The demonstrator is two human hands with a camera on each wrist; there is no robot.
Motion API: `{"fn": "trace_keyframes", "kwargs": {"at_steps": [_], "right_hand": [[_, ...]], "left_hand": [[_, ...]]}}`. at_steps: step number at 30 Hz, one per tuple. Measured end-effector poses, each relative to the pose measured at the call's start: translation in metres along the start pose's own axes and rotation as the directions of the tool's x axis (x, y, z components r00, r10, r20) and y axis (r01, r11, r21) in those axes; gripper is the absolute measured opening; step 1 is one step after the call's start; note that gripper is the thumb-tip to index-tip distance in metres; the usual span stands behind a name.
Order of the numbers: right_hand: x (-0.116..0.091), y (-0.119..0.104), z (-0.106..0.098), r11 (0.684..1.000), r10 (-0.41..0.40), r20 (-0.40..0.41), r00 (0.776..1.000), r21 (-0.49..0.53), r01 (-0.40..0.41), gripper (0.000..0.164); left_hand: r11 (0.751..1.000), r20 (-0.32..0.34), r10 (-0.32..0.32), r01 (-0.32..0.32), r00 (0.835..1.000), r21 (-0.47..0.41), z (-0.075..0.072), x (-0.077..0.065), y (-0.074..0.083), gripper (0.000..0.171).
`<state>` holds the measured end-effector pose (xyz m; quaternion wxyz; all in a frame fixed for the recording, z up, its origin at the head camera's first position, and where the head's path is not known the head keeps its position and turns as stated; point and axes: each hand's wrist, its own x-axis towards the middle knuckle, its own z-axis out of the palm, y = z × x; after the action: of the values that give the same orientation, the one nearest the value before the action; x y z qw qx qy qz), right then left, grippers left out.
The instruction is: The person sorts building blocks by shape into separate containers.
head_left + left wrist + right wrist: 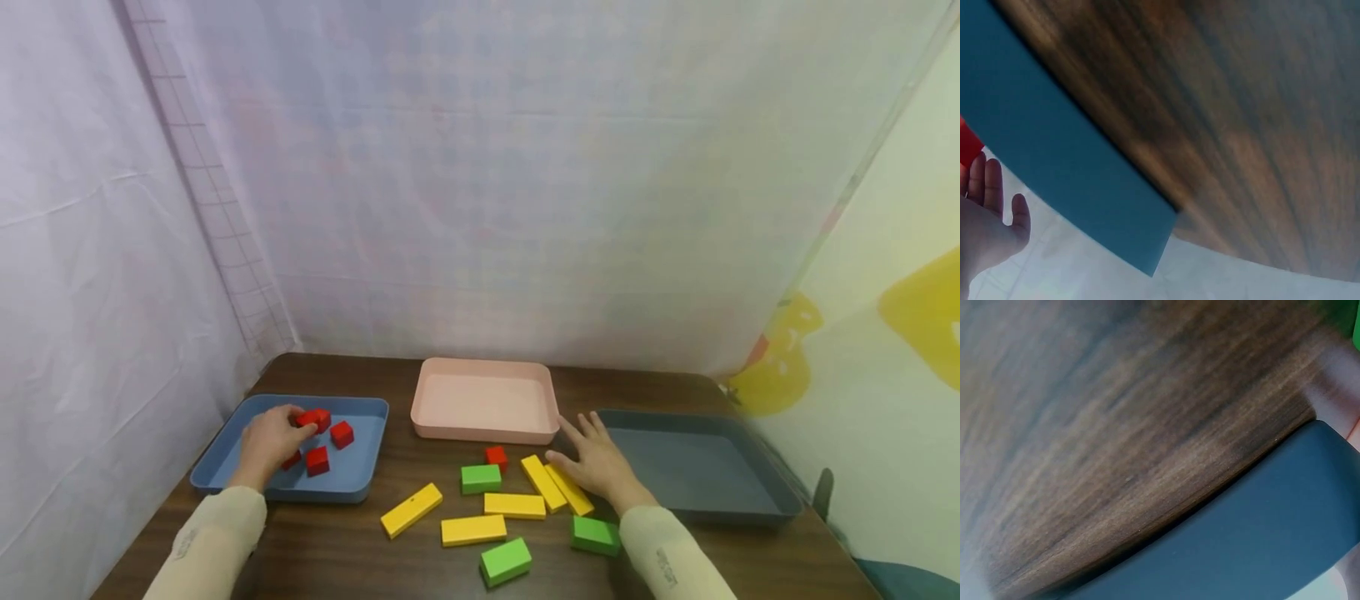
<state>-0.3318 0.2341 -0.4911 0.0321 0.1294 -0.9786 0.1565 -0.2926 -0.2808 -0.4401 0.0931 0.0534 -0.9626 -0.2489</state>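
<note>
Over the blue tray (pixel 375 450), my left hand (pixel 270 442) pinches a red cube (pixel 306 419) between thumb and fingers. Several other red cubes lie in this tray, such as one red cube (pixel 318 461) in front; another is partly covered by the hand. In the left wrist view a red cube (pixel 969 145) shows at the fingertips of the left hand (pixel 988 219). My right hand (pixel 596 462) has its fingers spread, close to two yellow blocks (pixel 543 483) lying side by side. A loose red cube (pixel 496 457) lies behind a green block (pixel 480 479).
A pink tray (pixel 483 400) stands at the back middle, and a dark grey-blue tray (pixel 697 467) at the right. Further yellow blocks (pixel 474 531) and green blocks (pixel 506 562) are scattered over the brown wooden table (pixel 322 542). White curtains (pixel 480 208) hang behind.
</note>
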Motion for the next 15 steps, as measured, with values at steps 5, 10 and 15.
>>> {"fn": "trace_keyframes", "kwargs": {"at_steps": [5, 10, 15], "right_hand": [[0.000, 0.001, 0.000, 1.000, 0.002, 0.000, 1.000, -0.002, -0.002, 0.079], [0.000, 0.002, 0.002, 1.000, 0.000, -0.005, 1.000, -0.003, 0.000, 0.080], [0.001, 0.002, 0.004, 1.000, -0.007, -0.005, 1.000, -0.002, 0.007, 0.081]], "left_hand": [[1.000, 0.018, -0.002, 0.002, 1.000, 0.018, 0.005, -0.001, 0.006, 0.056], [1.000, -0.025, 0.017, -0.018, 1.000, -0.010, 0.010, 0.000, 0.022, 0.054], [0.997, -0.078, 0.048, -0.053, 0.996, -0.054, 0.019, 0.002, 0.044, 0.048]]}}
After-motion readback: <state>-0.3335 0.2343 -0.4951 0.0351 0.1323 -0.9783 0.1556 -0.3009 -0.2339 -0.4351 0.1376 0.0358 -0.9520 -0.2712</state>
